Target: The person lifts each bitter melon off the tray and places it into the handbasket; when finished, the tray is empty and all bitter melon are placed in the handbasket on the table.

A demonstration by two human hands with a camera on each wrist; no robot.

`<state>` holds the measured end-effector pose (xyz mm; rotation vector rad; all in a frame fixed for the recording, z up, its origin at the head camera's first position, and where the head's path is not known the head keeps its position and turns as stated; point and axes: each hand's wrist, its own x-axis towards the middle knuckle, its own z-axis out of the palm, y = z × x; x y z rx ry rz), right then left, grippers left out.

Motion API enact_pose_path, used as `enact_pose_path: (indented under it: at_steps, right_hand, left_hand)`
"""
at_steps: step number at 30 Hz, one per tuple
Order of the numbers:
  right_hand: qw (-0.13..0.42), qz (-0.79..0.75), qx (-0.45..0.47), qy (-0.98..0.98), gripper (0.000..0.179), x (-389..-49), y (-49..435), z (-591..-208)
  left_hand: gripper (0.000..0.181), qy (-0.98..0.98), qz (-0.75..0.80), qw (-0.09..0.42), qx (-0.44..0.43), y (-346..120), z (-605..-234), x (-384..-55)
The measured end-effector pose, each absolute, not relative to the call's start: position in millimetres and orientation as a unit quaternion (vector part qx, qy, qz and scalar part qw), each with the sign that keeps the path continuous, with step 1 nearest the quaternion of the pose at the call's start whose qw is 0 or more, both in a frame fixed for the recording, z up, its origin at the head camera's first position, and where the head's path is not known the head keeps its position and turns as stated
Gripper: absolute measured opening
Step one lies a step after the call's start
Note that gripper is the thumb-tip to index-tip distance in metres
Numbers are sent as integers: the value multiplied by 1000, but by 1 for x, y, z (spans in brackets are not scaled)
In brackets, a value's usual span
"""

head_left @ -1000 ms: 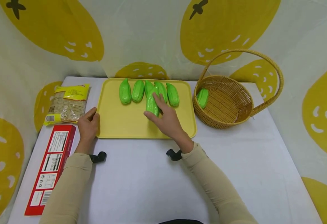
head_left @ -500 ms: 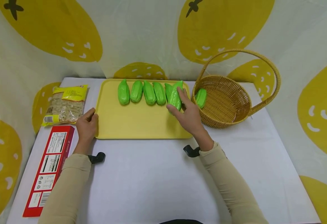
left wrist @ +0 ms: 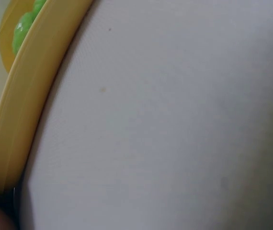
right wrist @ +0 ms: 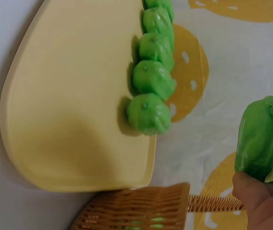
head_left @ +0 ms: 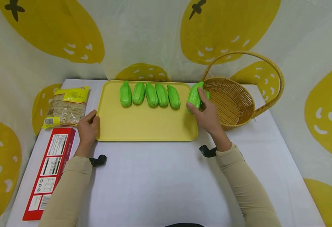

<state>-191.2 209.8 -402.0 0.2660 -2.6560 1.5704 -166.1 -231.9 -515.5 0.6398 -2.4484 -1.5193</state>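
My right hand (head_left: 208,116) holds a green, bumpy bitter melon (head_left: 195,96) between thumb and fingers. It hangs raised over the yellow tray's right end and overlaps the basket's left rim in the head view. The right wrist view shows this bitter melon's (right wrist: 261,139) blunt end, above the thumb. Several more bitter melons (head_left: 151,94) lie in a row along the back of the yellow tray (head_left: 143,126). At the tray's left edge my left hand (head_left: 88,127) grips the rim; the left wrist view has the tray's rim (left wrist: 36,96) with fingers at its end.
A wicker basket (head_left: 248,102) with a tall handle stands right beside the tray. Another bitter melon (head_left: 207,94) inside it is mostly hidden behind my right hand. On the left lie a yellow-labelled plastic bag (head_left: 68,105) and a long red box (head_left: 50,170) on the white-covered table.
My right hand has carried the bitter melon rightward, from above the middle of the tray to the basket's left rim. The left hand stays on the tray edge.
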Motion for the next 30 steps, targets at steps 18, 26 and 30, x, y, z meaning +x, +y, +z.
enact_pose_path:
  at_steps: [18, 26, 30]
  right_hand:
    - [36, 456, 20, -889, 80, -215, 266, -416]
    - [-6, 399, -16, -917, 89, -222, 286, -426]
    - [-25, 380, -22, -924, 92, -226, 292, -429]
  left_hand:
    - [42, -825, -513, 93, 219, -233, -518, -166]
    - [42, -824, -514, 93, 218, -233, -518, -166]
    - [42, -825, -513, 88, 221, -233, -517, -167]
